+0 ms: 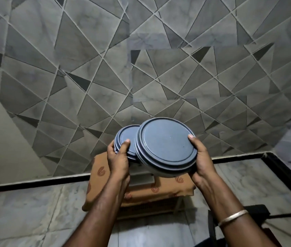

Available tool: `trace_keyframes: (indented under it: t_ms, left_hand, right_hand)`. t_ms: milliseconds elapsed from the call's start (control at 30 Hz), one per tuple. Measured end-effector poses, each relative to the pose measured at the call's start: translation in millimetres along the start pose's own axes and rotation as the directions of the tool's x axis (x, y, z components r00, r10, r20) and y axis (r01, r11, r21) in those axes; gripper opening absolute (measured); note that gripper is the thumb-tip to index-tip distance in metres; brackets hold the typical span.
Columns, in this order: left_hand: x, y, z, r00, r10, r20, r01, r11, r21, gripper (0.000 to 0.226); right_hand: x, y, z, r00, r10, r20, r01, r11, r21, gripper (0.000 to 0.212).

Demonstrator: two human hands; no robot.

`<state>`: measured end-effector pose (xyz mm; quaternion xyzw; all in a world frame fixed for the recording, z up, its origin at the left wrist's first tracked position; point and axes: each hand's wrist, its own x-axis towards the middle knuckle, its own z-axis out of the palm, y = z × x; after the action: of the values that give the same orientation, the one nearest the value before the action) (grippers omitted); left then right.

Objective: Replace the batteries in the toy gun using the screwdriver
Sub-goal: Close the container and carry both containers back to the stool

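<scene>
At centre frame the left hand (118,157) grips a small tub (128,138) and the right hand (201,157) a larger tub (166,147), rims overlapping, so a knock could jar either loose; the toy gun is not in view.

Blue lids (166,145), grey triangle-patterned wall (105,77), orange swirl-printed cloth (103,172).

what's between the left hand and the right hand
In the head view, two blue lidded containers: the left hand grips the smaller container, the right hand the larger container.
</scene>
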<state>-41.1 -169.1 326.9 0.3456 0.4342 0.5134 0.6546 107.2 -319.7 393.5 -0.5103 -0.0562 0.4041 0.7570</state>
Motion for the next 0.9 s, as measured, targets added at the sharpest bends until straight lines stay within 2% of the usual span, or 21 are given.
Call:
trace_keyframes:
  t_ms: [100,367,433,533,700,900]
  left_hand:
    - [72.7,-14.7,3.4,1.000,-0.021,0.020,0.020,0.998,0.055,0.050]
    - [209.0,-67.8,29.3,0.989,-0.143,-0.040,0.148,0.970,0.194,0.053]
    - [231.3,-84.4,36.0,0.986,-0.156,-0.057,0.166,0.956,0.241,0.054]
    - [251.9,-106.4,40.3,0.983,-0.166,-0.076,0.181,0.933,0.310,0.057]
    - [277.5,-135.2,37.1,0.982,-0.166,-0.095,0.190,0.902,0.387,0.060]
    - [303.5,-165.4,34.0,0.975,-0.201,-0.097,0.223,0.892,0.393,0.061]
  right_hand:
    - [39.7,21.4,22.1,0.997,-0.001,-0.075,0.002,1.000,0.018,0.046]
    - [105.7,54.8,31.6,0.982,0.000,-0.188,0.002,1.000,0.012,0.026]
    - [117.7,60.7,24.7,0.975,-0.007,-0.223,0.008,1.000,0.002,0.025]
    - [128.0,69.2,10.6,0.961,-0.004,-0.275,-0.002,1.000,-0.019,0.035]
    - [140.5,80.3,-7.8,0.941,0.002,-0.339,-0.011,1.000,-0.024,0.031]
    - [155.1,96.8,-16.4,0.927,0.058,-0.369,-0.064,0.998,-0.004,0.038]
